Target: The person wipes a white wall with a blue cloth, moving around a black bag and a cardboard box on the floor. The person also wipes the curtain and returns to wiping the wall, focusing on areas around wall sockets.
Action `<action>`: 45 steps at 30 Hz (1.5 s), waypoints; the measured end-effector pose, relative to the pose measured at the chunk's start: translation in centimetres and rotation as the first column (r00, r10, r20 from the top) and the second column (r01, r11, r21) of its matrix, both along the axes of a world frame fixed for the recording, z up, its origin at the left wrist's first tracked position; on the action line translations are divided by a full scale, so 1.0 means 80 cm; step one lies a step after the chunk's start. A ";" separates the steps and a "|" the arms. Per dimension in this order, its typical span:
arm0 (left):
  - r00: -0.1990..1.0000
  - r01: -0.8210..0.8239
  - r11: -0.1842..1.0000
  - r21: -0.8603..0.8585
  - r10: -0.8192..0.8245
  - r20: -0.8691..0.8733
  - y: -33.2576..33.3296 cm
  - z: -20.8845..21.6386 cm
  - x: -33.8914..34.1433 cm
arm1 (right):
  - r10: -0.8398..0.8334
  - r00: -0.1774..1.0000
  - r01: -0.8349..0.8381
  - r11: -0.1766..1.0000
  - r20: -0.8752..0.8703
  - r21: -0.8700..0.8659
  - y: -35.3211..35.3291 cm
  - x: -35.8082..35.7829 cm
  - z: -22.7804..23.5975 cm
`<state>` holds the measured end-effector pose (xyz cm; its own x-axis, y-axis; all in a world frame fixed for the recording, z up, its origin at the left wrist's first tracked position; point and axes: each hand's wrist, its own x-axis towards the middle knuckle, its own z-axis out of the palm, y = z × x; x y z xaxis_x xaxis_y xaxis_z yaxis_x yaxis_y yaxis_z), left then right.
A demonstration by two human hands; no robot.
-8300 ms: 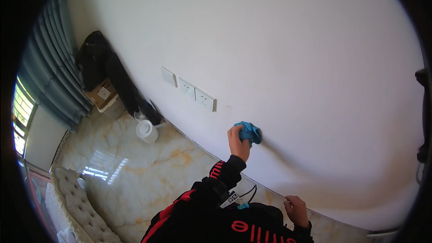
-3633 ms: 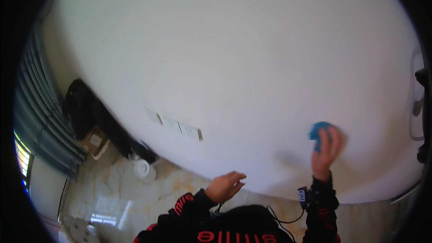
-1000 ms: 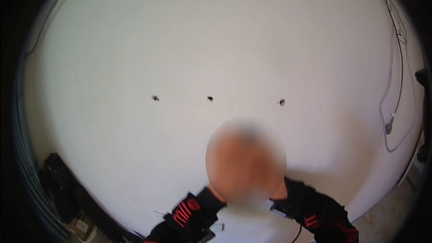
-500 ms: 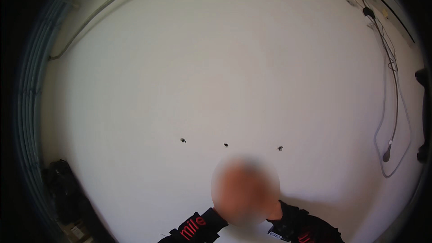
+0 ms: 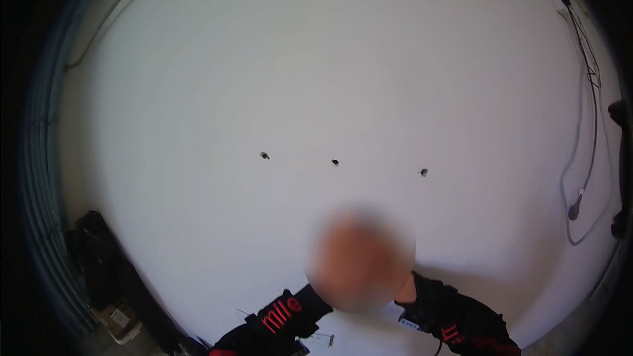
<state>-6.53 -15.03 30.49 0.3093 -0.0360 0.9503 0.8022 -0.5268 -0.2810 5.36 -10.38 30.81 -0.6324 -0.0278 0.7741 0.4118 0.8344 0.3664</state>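
Note:
My left hand (image 5: pixel 335 273) and my right hand (image 5: pixel 390 273) are together low in front of a white wall (image 5: pixel 277 79). A round blurred patch covers both, so their fingers and anything between them are hidden. Black cuffs with red lettering show at both wrists. Above the hands, three small dark holes form a rough row in the wall: a left hole (image 5: pixel 264 155), a middle hole (image 5: pixel 335 162) and a right hole (image 5: pixel 423 172). The middle hole is nearest to the hands. I cannot tell whether either hand touches the wall.
Loose cables (image 5: pixel 589 86) hang down the right side, with a dark plug end (image 5: pixel 574 209) at the bottom. Blue-grey curtains (image 5: pixel 43 158) line the left edge. Dark bags (image 5: pixel 95 257) and a cardboard box (image 5: pixel 119 318) stand below. A white wall socket (image 5: pixel 320 340) shows beneath my forearms.
The view has tipped downward and come nearer the wall, so the holes sit higher and wider apart. The wall socket has come into sight. My hands stay together, slightly higher in the picture.

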 end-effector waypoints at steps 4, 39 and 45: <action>0.974 0.225 0.963 0.150 -0.225 -0.017 0.052 0.032 -0.001 | 0.018 0.996 0.011 0.948 -0.090 0.318 0.072 0.008 0.047; 0.955 0.145 0.960 -0.241 -0.200 -0.219 0.030 0.065 0.231 | -0.302 0.865 0.365 0.927 -0.401 0.090 0.034 0.229 0.013; 0.953 0.168 0.974 -0.149 -0.199 -0.229 0.052 0.075 0.243 | -0.284 0.871 0.350 0.932 -0.401 0.100 0.021 0.242 0.035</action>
<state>12.90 -10.87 36.51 0.5288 0.0014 0.8487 0.6048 -0.7023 -0.3756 24.74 -8.67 33.60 -0.2937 -0.0220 0.9557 0.7768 0.5771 0.2520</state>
